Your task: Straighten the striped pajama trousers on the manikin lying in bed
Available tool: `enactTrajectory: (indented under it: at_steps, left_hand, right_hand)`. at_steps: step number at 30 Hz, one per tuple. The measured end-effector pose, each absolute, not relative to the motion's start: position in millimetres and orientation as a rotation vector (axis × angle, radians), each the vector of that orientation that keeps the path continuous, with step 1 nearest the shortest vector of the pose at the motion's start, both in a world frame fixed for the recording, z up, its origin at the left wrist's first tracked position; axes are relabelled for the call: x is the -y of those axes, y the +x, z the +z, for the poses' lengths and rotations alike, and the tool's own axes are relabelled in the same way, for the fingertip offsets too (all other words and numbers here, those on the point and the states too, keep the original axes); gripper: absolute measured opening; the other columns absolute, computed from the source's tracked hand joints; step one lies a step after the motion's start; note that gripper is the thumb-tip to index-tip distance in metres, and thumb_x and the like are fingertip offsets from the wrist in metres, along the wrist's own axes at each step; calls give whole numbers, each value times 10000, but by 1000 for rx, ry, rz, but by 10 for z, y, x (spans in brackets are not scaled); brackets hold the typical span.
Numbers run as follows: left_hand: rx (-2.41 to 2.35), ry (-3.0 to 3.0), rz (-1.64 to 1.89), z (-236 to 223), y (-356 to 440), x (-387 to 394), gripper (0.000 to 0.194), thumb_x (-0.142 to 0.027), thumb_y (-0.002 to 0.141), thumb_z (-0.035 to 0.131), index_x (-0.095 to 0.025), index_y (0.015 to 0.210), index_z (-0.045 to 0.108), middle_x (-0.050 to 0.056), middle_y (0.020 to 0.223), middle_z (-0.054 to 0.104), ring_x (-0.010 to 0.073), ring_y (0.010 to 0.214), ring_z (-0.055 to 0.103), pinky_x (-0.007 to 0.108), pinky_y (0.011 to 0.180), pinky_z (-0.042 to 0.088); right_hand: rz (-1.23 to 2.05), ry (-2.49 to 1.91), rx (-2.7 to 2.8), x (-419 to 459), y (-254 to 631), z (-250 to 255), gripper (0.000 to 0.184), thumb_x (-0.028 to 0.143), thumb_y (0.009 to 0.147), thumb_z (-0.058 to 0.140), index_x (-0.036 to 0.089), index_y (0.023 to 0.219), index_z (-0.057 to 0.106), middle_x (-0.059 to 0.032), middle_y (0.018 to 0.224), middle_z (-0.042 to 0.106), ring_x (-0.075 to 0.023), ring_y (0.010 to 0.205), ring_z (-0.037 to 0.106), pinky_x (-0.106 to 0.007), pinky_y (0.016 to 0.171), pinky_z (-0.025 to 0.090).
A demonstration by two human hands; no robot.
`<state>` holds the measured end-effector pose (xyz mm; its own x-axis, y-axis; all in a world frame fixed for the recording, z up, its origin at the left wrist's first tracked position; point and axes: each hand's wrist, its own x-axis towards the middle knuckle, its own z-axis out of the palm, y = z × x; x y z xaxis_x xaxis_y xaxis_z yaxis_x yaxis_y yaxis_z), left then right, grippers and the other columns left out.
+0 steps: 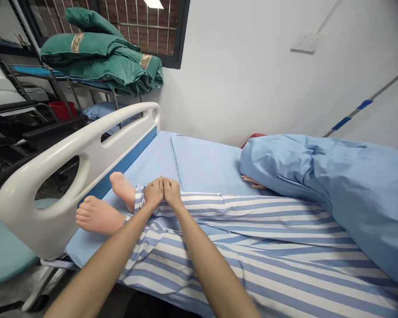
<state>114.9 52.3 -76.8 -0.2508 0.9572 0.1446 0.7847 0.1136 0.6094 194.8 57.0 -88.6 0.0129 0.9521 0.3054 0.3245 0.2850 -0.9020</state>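
A nursing manikin in blue-and-white striped trousers lies on the bed, its bare feet at the left. My left hand is closed over its far lower leg, just above the trouser cuff. Right beside it, with the thumbs touching, my right hand grips the same leg; the fingertips of both hands are hidden on the far side. The far foot points up near the footboard. The near foot lies closer to me, under no hand. A blue quilt covers the upper body, and the manikin's fingers stick out from under it.
The white bed footboard rises at the left, with a wheelchair beyond it. Folded green bedding is piled under the barred window. Behind the bed is a white wall with a socket panel. Light blue sheet covers the mattress.
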Motion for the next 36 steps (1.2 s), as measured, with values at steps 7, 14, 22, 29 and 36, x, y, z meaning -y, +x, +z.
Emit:
enactTrajectory:
  at_steps: [7, 14, 22, 29, 36]
  left_hand:
    - [-1769, 1265, 1464, -675, 1466, -707, 432, -442, 837, 306, -197, 498, 416, -24, 465, 422, 100, 498, 388, 235, 501, 284]
    - [-1974, 1512, 1274, -886, 1522, -592, 410, -377, 854, 293, -192, 587, 542, 31, 640, 616, 124, 600, 470, 243, 580, 292]
    - [-2046, 1692, 1045, -826, 1579, -528, 452, -400, 867, 270, -203, 633, 603, 66, 726, 671, 156, 664, 525, 256, 595, 284]
    - [-1946, 1723, 1082, -708, 1679, -582, 392, -383, 824, 333, -196, 518, 489, 17, 578, 574, 130, 592, 458, 239, 579, 286]
    - [-1762, 1475, 1420, -703, 2068, -657, 327, -335, 785, 360, -197, 489, 349, -34, 474, 383, 94, 512, 344, 226, 520, 275]
  right_hand:
    - [1011, -1106, 1193, -674, 2048, -874, 381, 455, 810, 385, 209, 522, 351, 50, 464, 342, -98, 489, 321, -232, 465, 284]
    - [989, -1194, 1203, -725, 2116, -830, 373, 427, 822, 373, 207, 521, 384, 36, 476, 395, -108, 513, 360, -232, 490, 315]
    - [497, -1370, 1755, -613, 2526, -656, 408, 377, 879, 357, 207, 522, 459, 0, 531, 498, -130, 541, 390, -263, 556, 240]
    - [597, -1328, 1574, -608, 2596, -818, 433, 405, 877, 326, 206, 498, 391, 29, 489, 422, -120, 518, 356, -252, 527, 240]
    - [861, -1142, 1243, -657, 2698, -791, 380, 423, 825, 381, 199, 518, 390, 39, 506, 404, -105, 530, 360, -236, 513, 297]
